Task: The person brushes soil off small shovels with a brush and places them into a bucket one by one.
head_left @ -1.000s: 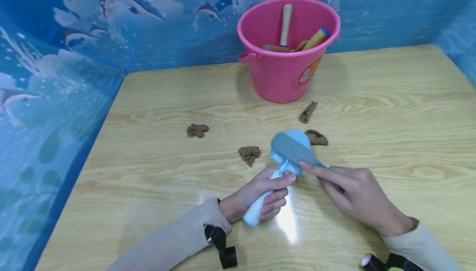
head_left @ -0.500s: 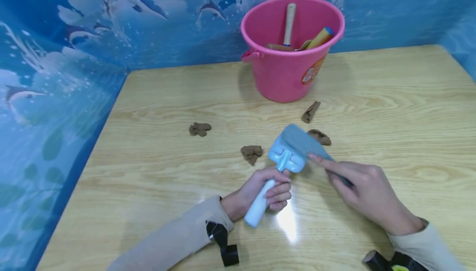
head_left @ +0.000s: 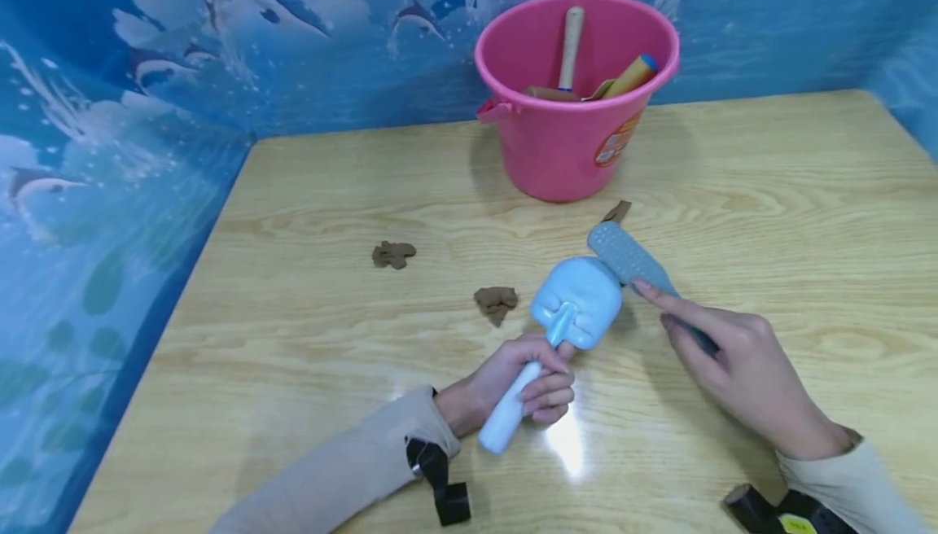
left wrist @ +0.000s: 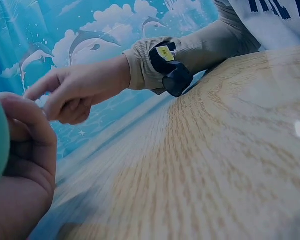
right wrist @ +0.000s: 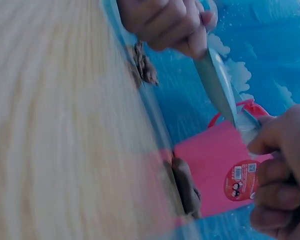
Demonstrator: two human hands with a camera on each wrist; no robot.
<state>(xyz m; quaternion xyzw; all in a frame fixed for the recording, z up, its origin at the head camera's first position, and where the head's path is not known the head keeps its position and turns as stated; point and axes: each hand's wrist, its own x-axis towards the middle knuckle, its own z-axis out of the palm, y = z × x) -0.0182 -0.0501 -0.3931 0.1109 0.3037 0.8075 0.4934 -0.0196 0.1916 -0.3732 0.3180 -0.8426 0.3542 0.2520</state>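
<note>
My left hand point(head_left: 523, 379) grips the handle of a light blue toy shovel point(head_left: 575, 298), its blade raised over the table and pointing away from me. My right hand point(head_left: 747, 371) holds a blue-grey paddle-shaped tool point(head_left: 626, 257) with a dotted face, the index finger stretched along it. The paddle lies against the blade's right edge in the head view; in the right wrist view its tip point(right wrist: 247, 125) meets the tip of the shovel point(right wrist: 217, 85). Brown clay-like lumps lie to the left point(head_left: 393, 254) and beside the shovel point(head_left: 496, 304). Another lump point(head_left: 618, 211) shows partly behind the paddle.
A pink bucket point(head_left: 564, 143) stands at the back of the wood-grain table point(head_left: 315, 192). Inside it are a pale-handled tool point(head_left: 570, 50) and a yellow handle with a blue end point(head_left: 632, 76). A blue dolphin-print sheet point(head_left: 352, 45) hangs behind and at the left.
My right hand has moved right and forward, so the paddle slid from across the shovel blade to its right edge. The shovel blade has shifted slightly; one lump is now hidden behind the tools.
</note>
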